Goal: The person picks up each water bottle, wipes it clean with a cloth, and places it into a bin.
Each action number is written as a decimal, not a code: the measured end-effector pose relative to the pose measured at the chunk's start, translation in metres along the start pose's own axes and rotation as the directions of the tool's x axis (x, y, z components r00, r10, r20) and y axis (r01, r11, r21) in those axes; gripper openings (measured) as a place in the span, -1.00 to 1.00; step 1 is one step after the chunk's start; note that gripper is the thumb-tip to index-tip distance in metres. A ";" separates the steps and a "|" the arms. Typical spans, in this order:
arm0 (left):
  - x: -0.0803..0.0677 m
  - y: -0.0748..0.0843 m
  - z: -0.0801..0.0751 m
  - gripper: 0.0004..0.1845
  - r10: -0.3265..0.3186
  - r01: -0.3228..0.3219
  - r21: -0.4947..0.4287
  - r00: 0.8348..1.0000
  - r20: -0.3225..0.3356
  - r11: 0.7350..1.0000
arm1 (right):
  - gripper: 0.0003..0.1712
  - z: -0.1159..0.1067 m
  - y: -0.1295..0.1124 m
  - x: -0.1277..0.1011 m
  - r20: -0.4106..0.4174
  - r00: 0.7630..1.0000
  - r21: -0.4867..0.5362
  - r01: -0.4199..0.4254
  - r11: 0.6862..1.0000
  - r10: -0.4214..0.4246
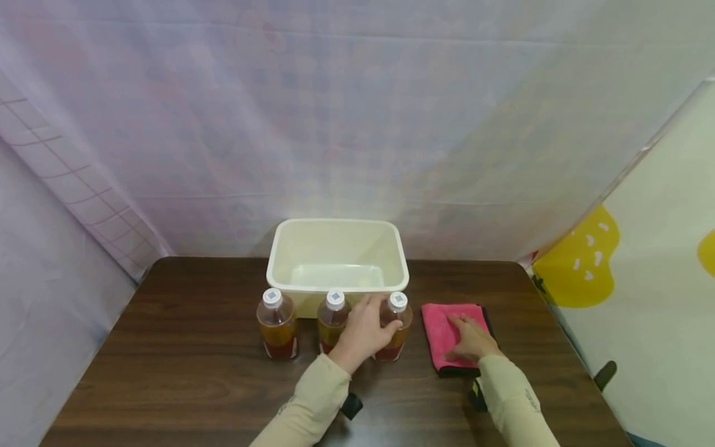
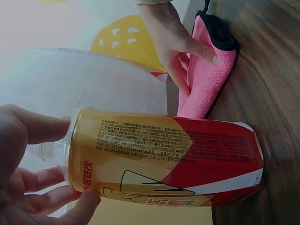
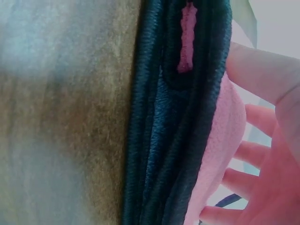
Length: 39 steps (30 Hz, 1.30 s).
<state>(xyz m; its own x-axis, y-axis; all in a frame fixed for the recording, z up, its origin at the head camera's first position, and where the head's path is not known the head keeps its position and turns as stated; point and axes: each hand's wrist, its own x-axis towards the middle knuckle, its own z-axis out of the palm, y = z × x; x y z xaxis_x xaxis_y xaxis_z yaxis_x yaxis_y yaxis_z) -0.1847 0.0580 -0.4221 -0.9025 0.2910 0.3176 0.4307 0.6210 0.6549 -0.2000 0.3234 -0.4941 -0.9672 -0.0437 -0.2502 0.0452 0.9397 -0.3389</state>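
Three bottles stand mid-frame in the head view; the left hand point(image 1: 365, 329) wraps the rightmost bottle point(image 1: 395, 326), the right hand point(image 1: 472, 338) lies flat on a pink cloth point(image 1: 447, 329). Left wrist: fingers point(image 2: 44, 129) curl round that bottle. Right wrist: spread fingers point(image 3: 255, 75) over cloth on the bench point(image 3: 61, 140).

You wear a pale beige, long-sleeved top, and each sleeve runs down to the wrist, where its cuff ends just short of your bare left hand point(image 1: 364, 333) and your bare right hand point(image 1: 472, 338). Both sleeves carry a small faint grey marking along the forearm, too small to read. Under each wrist sits a small black device, strapped on just behind the cuff. Your hands carry no gloves, and no rings or watch show in any view
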 end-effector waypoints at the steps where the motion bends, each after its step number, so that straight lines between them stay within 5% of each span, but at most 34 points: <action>1: 0.000 0.000 0.000 -0.50 -0.002 0.002 0.000 1.000 0.001 1.000 | 0.14 0.000 -0.001 0.000 -0.002 1.000 -0.002 0.004 1.000 -0.004; 20: 0.000 0.001 -0.001 -0.52 -0.034 0.034 -0.003 0.999 0.017 0.999 | -0.05 0.005 -0.007 -0.003 -0.049 0.999 -0.052 0.017 0.998 -0.020; 39: 0.000 -0.001 0.001 -0.54 0.006 -0.006 0.012 1.000 -0.018 1.000 | -0.31 0.014 -0.010 -0.009 -0.171 0.985 -0.056 0.019 0.998 -0.029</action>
<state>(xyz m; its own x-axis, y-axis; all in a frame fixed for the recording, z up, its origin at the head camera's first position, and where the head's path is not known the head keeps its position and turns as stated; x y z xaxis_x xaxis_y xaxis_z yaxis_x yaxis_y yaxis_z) -0.1853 0.0580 -0.4229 -0.8997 0.2817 0.3336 0.4357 0.6281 0.6447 -0.1878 0.3094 -0.5010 -0.9966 -0.0122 -0.0820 0.0124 0.9563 -0.2920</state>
